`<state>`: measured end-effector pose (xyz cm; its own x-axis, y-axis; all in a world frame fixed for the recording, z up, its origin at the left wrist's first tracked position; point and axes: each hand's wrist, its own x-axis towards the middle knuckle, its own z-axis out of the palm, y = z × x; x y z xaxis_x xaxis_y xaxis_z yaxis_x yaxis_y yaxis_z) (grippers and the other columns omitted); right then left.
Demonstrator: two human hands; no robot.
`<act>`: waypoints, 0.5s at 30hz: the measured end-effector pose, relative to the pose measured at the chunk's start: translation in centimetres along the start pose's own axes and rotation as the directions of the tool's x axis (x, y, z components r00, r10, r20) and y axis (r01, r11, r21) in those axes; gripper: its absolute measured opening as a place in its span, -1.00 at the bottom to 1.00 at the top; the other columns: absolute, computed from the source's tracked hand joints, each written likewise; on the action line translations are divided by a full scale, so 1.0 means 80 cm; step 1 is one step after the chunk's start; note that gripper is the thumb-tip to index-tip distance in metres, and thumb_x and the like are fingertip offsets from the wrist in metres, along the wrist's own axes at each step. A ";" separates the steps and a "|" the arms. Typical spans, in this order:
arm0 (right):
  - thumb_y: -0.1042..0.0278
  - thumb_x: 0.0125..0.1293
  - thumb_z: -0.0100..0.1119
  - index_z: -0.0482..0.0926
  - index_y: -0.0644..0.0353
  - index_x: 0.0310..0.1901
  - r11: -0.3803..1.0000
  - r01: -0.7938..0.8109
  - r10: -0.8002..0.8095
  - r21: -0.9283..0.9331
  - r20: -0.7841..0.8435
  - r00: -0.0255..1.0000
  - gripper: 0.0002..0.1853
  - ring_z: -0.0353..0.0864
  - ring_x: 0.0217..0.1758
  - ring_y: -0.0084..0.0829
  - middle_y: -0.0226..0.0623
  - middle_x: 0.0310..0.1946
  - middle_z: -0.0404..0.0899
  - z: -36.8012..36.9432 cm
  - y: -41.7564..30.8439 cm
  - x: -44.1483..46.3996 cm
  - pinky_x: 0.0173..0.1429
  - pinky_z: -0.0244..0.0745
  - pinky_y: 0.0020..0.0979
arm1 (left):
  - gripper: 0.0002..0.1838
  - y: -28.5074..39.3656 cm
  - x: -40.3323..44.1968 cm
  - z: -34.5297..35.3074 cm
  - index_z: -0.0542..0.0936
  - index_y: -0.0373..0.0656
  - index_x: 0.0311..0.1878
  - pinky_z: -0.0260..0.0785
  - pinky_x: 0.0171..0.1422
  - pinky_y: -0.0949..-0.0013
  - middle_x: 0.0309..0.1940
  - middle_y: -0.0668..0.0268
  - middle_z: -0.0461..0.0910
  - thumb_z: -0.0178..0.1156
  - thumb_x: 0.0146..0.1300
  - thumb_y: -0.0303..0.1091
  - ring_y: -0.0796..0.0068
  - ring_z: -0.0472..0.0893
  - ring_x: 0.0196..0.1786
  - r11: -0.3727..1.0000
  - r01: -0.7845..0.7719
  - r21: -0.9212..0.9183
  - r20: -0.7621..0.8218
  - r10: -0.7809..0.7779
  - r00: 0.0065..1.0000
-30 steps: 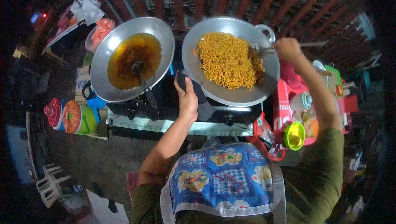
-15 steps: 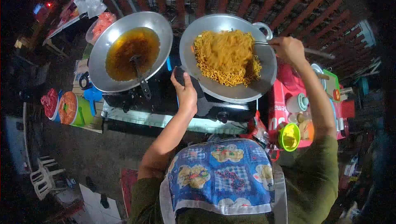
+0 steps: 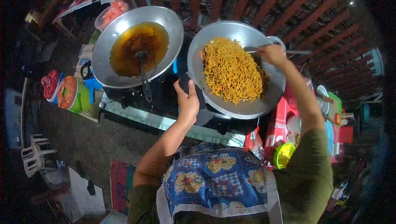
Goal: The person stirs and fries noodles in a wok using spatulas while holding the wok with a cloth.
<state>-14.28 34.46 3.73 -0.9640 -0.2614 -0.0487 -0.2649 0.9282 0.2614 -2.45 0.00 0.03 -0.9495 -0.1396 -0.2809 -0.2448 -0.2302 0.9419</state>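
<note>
My left hand [image 3: 188, 102] is closed on a dark cloth [image 3: 201, 97] at the near left rim of the right wok [image 3: 222, 107]. Brown fried noodles [image 3: 233, 73] with small orange bits lie heaped in that wok. Over its right side, my right hand [image 3: 272, 54] is wrapped round the long thin handle of a metal spatula [image 3: 299, 52]. The spatula's blade is hidden among the noodles. To the left stands a second wok [image 3: 100, 65] holding brownish oil [image 3: 136, 34], with a slotted spatula [image 3: 143, 73] resting in it.
Both woks sit on a dark stove [image 3: 136, 100]. On the right, a red-covered table [image 3: 275, 127] bears a green bowl [image 3: 284, 154] with yellow contents and other containers. Lidded tubs [image 3: 78, 96] stand at left. A bowl of pink pieces [image 3: 114, 11] is behind the left wok.
My right hand has moved left and inward over the wok with the spatula. The noodles, blurred in motion before, now lie in a sharper heap. The view has shifted slightly.
</note>
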 end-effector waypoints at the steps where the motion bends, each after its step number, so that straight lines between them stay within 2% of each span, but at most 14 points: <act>1: 0.18 0.08 0.07 0.62 -0.28 -0.24 1.000 0.008 -0.008 0.001 -0.003 1.000 -0.79 0.61 -0.33 -0.27 -0.32 -0.41 0.61 0.001 -0.008 0.002 -0.26 0.49 -0.25 | -0.52 0.004 -0.003 0.002 0.06 -0.14 0.24 0.07 0.24 0.33 0.09 0.09 0.30 -0.08 0.34 -0.23 0.32 0.31 0.14 1.000 -0.002 -0.001 -0.008 0.002 1.000; 3: 0.17 0.06 0.10 0.62 -0.28 -0.22 0.948 0.093 -0.040 0.305 -0.175 0.984 -0.78 0.60 -0.35 -0.27 -0.34 -0.39 0.61 0.003 -0.031 -0.007 -0.29 0.49 -0.26 | -0.53 0.014 -0.009 0.002 0.06 -0.15 0.23 0.08 0.23 0.34 0.08 0.09 0.31 -0.09 0.35 -0.21 0.34 0.31 0.13 0.999 0.037 0.014 -0.016 -0.037 0.999; 5: 0.18 0.05 0.12 0.62 -0.26 -0.21 0.959 0.041 -0.007 0.281 -0.122 0.993 -0.76 0.60 -0.37 -0.27 -0.35 -0.39 0.61 -0.052 -0.036 -0.028 -0.33 0.49 -0.29 | -0.52 0.019 -0.008 0.002 0.06 -0.15 0.23 0.09 0.22 0.34 0.08 0.10 0.30 -0.09 0.35 -0.20 0.35 0.31 0.13 0.999 0.048 0.019 -0.011 -0.048 0.999; 7: 0.18 0.03 0.11 0.62 -0.26 -0.20 0.983 0.092 -0.058 0.157 -0.209 0.976 -0.75 0.60 -0.42 -0.28 -0.34 -0.43 0.61 -0.095 -0.025 -0.047 -0.38 0.49 -0.30 | -0.52 0.018 -0.009 0.002 0.06 -0.15 0.23 0.10 0.21 0.35 0.09 0.10 0.30 -0.09 0.35 -0.18 0.36 0.31 0.12 0.998 0.067 0.018 -0.003 -0.067 0.998; 9: 0.22 0.02 0.09 0.63 -0.27 -0.21 0.991 0.128 -0.133 -0.039 -0.236 0.963 -0.74 0.59 -0.47 -0.29 -0.33 -0.49 0.60 -0.133 -0.013 -0.063 -0.40 0.49 -0.29 | -0.51 0.011 -0.007 -0.001 0.07 -0.14 0.22 0.12 0.19 0.35 0.07 0.11 0.31 -0.08 0.34 -0.15 0.37 0.32 0.09 0.998 0.068 0.011 -0.005 -0.068 0.998; 10: 0.26 0.02 0.07 0.63 -0.30 -0.21 0.987 0.082 -0.109 -0.140 -0.202 0.973 -0.72 0.58 -0.53 -0.31 -0.33 -0.53 0.59 -0.163 -0.021 -0.073 -0.43 0.49 -0.29 | -0.51 0.009 -0.006 -0.004 0.07 -0.14 0.22 0.12 0.19 0.35 0.07 0.11 0.31 -0.08 0.34 -0.15 0.37 0.32 0.09 0.998 0.069 0.009 0.000 -0.069 0.998; 11: 0.28 0.02 0.06 0.63 -0.30 -0.25 0.966 0.125 -0.181 -0.228 -0.243 0.953 -0.74 0.58 -0.54 -0.31 -0.32 -0.56 0.58 -0.179 -0.019 -0.077 -0.44 0.49 -0.30 | -0.51 0.006 -0.005 -0.007 0.08 -0.15 0.22 0.12 0.18 0.35 0.06 0.12 0.31 -0.07 0.33 -0.15 0.37 0.33 0.08 0.997 0.058 -0.052 0.028 -0.056 0.998; 13: 0.28 0.02 0.07 0.64 -0.28 -0.30 0.932 0.011 -0.062 -0.363 -0.128 0.990 -0.78 0.59 -0.54 -0.31 -0.31 -0.58 0.58 -0.210 -0.025 -0.077 -0.46 0.49 -0.31 | -0.50 0.005 -0.010 -0.007 0.09 -0.15 0.22 0.13 0.17 0.35 0.05 0.13 0.32 -0.05 0.33 -0.15 0.37 0.33 0.07 0.992 0.053 -0.113 0.058 -0.047 0.997; 14: 0.28 0.02 0.07 0.64 -0.28 -0.30 0.932 0.013 -0.063 -0.363 -0.126 0.990 -0.78 0.59 -0.54 -0.31 -0.31 -0.58 0.58 -0.211 -0.020 -0.073 -0.46 0.49 -0.31 | -0.51 0.010 -0.013 -0.006 0.10 -0.16 0.21 0.14 0.17 0.35 0.04 0.14 0.32 -0.05 0.33 -0.16 0.37 0.33 0.06 0.991 0.045 -0.124 0.047 -0.040 0.998; 15: 0.29 0.02 0.07 0.63 -0.27 -0.32 0.886 0.064 -0.073 -0.459 -0.002 0.997 -0.79 0.60 -0.51 -0.31 -0.32 -0.56 0.59 -0.211 -0.013 -0.066 -0.44 0.49 -0.30 | -0.51 0.011 -0.014 -0.006 0.11 -0.17 0.21 0.14 0.16 0.35 0.03 0.15 0.32 -0.05 0.32 -0.17 0.37 0.34 0.05 0.990 0.036 -0.133 0.034 -0.032 0.999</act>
<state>-8.55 30.38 19.98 -0.9421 -0.3288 -0.0661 -0.2858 0.6841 0.6710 -1.48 -0.52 1.12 -0.9474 -0.0990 -0.3044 -0.2508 -0.3616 0.8980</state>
